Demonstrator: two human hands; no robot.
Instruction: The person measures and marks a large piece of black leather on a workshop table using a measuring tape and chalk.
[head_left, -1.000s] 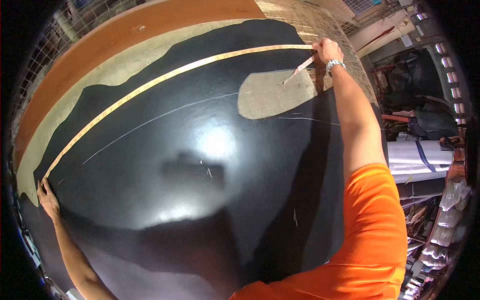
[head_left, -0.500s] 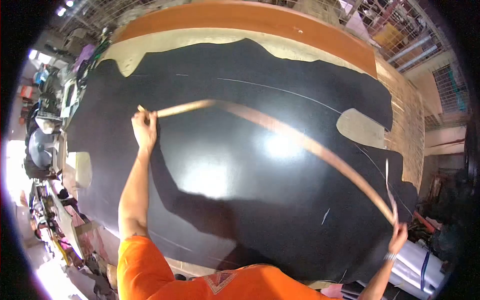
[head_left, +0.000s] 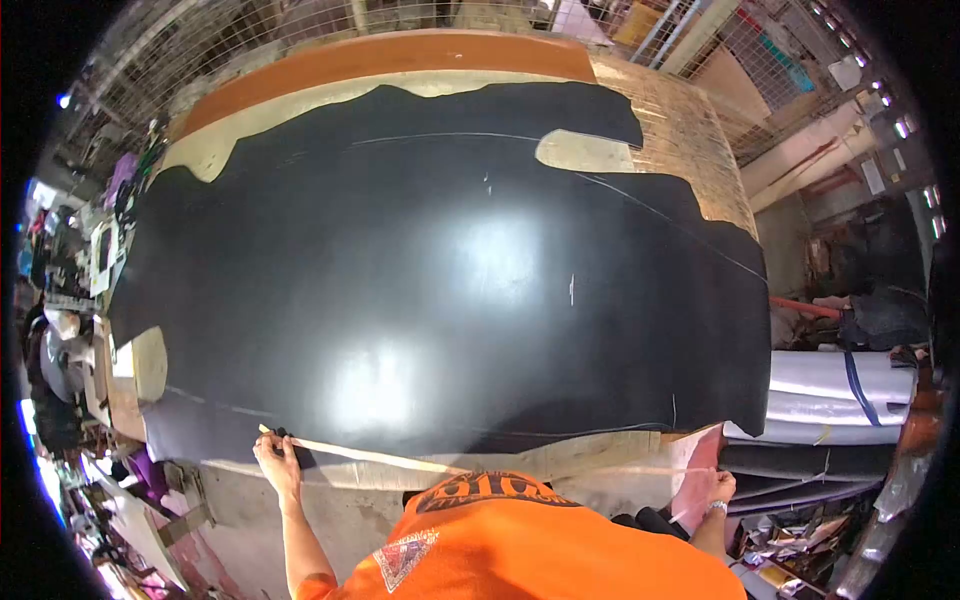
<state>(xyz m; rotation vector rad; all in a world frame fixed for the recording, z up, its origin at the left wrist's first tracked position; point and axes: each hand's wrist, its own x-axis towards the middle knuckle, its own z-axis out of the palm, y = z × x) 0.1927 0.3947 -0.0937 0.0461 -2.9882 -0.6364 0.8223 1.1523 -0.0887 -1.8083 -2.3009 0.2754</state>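
Note:
A large black leather hide (head_left: 300, 260) lies spread over the table, with pale chalk-like lines near its edges and a notch at its left and upper right. At the hide's near left edge, my left hand (head_left: 278, 465) is closed on one end of a long, pale measuring tape (head_left: 375, 455); no markings are readable. My right hand (head_left: 720, 490), beyond the near right corner of the hide, pinches the tape's other part. Between my hands the tape runs along the near edge, its middle partly hidden by my orange shirt (head_left: 560, 540).
Along the table's far side lies a brown-orange sheet (head_left: 400, 62). Bare wooden tabletop (head_left: 690, 120) shows at the upper right. Silver and dark rolls (head_left: 840, 390) are stacked at the right, and a wire mesh (head_left: 300, 30) stands behind. Clutter crowds the left side.
Both hands have come toward my body with the tape, from across the middle of the hide to its near edge. The tape, bowed before, is now straighter. The view has shifted too.

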